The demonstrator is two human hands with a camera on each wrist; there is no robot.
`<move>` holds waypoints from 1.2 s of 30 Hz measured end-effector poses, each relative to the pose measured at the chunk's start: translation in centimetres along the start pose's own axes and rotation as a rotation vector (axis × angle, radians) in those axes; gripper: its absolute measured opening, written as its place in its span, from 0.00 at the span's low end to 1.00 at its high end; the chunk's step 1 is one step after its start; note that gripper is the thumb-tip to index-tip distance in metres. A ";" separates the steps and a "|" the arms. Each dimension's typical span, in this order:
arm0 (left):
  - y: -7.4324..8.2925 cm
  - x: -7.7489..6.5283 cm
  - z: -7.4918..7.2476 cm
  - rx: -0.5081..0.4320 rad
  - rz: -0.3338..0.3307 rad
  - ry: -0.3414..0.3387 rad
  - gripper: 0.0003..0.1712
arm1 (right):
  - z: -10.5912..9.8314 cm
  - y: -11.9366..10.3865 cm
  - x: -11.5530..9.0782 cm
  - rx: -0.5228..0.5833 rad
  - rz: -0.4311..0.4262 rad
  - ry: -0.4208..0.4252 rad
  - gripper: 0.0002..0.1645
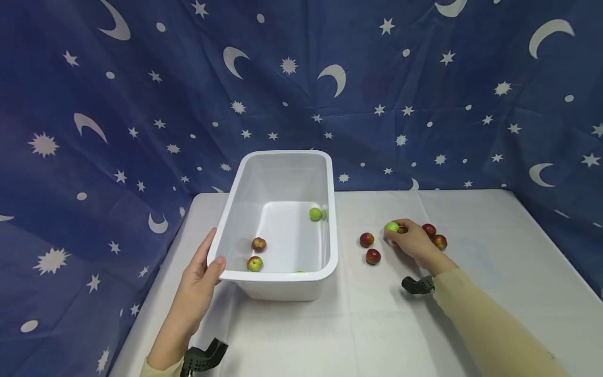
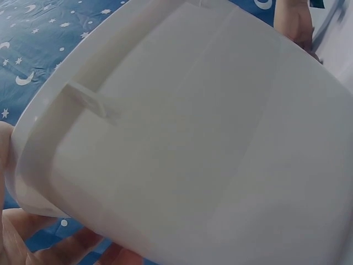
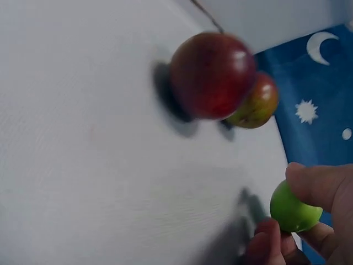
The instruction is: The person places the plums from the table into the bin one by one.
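Observation:
My left hand [image 1: 195, 285] grips a white plastic tub [image 1: 278, 288] at its near left corner, thumb at the rim and fingers along the outside. In the tub lie a green apple [image 1: 315, 213] and two red-and-yellow apples [image 1: 255, 263], and a sliver of green shows behind the near rim. To the right of the tub, my right hand [image 1: 414, 242] pinches a small green apple [image 3: 292, 207] between thumb and fingers, close over the table. A dark red apple [image 3: 212, 74] with another behind it stands out in the right wrist view.
Two red apples [image 1: 373, 256] sit on the white-covered table [image 1: 377, 330] between the tub and my right hand. More red apples [image 1: 439, 242] lie just beyond that hand. A blue cloth [image 1: 282, 94] with moons and stars hangs behind the table and along its left side.

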State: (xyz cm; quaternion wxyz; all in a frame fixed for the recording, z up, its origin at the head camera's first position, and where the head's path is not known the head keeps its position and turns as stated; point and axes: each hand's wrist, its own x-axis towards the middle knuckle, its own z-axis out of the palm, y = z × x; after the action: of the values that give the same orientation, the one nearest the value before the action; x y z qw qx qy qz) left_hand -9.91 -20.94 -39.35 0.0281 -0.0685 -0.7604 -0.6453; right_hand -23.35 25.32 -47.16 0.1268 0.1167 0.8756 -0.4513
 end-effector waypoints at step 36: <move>0.1 0.1 0.0 0.006 -0.005 0.008 0.33 | -2.6 -11.6 -4.8 0.098 -0.360 -0.086 0.38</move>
State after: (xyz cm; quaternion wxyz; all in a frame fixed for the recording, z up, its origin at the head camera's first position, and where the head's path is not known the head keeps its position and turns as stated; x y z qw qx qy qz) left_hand -9.96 -20.96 -39.26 0.0296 -0.0639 -0.7624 -0.6432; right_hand -22.80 20.46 -35.34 0.0756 -0.0551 0.8532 -0.5132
